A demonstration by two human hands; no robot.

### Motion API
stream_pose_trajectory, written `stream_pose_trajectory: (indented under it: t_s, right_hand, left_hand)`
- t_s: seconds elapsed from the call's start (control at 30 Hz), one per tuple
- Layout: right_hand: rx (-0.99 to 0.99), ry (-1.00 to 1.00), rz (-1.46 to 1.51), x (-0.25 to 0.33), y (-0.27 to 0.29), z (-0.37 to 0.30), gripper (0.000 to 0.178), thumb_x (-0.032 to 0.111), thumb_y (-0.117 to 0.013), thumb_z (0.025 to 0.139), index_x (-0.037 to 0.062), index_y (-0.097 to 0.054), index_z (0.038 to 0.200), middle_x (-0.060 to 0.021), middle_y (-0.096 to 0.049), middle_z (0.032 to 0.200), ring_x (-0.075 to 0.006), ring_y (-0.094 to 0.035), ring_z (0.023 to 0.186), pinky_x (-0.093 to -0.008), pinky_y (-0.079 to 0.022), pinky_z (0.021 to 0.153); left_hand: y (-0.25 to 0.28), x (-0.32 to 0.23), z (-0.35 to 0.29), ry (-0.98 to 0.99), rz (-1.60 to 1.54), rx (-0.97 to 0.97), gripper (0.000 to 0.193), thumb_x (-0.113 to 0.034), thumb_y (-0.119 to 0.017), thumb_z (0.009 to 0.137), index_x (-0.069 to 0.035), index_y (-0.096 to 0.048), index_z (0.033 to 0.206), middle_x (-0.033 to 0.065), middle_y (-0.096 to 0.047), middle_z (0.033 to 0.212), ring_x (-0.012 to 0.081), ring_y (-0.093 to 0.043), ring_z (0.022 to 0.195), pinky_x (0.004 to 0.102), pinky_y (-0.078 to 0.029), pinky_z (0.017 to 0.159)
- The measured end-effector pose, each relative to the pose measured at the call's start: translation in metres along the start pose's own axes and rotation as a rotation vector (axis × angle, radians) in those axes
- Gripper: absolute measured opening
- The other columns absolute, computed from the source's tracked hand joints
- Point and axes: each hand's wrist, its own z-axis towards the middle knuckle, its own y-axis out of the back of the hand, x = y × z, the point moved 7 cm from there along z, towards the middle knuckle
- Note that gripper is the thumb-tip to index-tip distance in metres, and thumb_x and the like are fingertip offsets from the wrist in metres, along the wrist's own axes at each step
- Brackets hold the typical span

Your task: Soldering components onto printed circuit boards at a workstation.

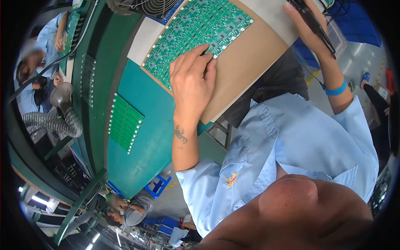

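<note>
My left hand lies over the lower edge of a sheet of green circuit boards packed with small parts. Its fingers are bent and slightly apart, with the tips on the boards; no object shows clearly in them. Under the boards is a brown cardboard sheet, its near part bare. At the upper right my right hand is closed around a long, slim black object, seen mostly edge-on, so its kind is unclear. A blue wrist strap circles my right wrist.
A second green circuit board panel lies on the teal mat. Another board strip is on the green line beyond. A fan stands at the top. A flexible duct and co-workers are at left.
</note>
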Motion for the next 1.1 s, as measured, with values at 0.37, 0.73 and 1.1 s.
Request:
stream_pose_trajectory:
  t_s: [0.37,0.73,1.1]
  right_hand:
    - [0.363,0.359,0.079,0.019,-0.035,-0.034,0.053,0.017,-0.086,0.086,0.0012,-0.067,0.133,-0.0118,-0.076,0.115,-0.0279,-0.072,0.101,-0.0342,-0.058,0.094]
    - [0.402,0.481,-0.04,0.007,-0.042,-0.049,0.061,0.029,-0.092,0.076,0.0085,-0.069,0.129,-0.0049,-0.075,0.121,-0.0335,-0.069,0.113,-0.0421,-0.054,0.107]
    - [0.396,0.525,-0.159,0.01,-0.032,-0.041,0.059,0.028,-0.091,0.077,0.0076,-0.069,0.128,-0.0024,-0.075,0.122,-0.0319,-0.069,0.107,-0.0417,-0.054,0.109]
  left_hand:
    - [0.007,0.006,-0.008,-0.024,-0.034,0.02,0.017,-0.008,-0.08,0.084,-0.005,-0.078,0.101,0.0048,-0.075,0.121,0.0262,-0.068,0.111,0.0385,-0.049,0.102]
    - [0.067,0.052,-0.076,0.502,0.154,-0.208,0.04,-0.011,-0.074,0.096,0.002,-0.066,0.133,0.0194,-0.071,0.134,0.036,-0.065,0.129,0.0452,-0.049,0.109]
    - [0.057,0.046,-0.085,0.578,0.053,-0.128,0.054,-0.016,-0.066,0.103,0.004,-0.05,0.15,0.0235,-0.065,0.142,0.0348,-0.064,0.131,0.0454,-0.04,0.113]
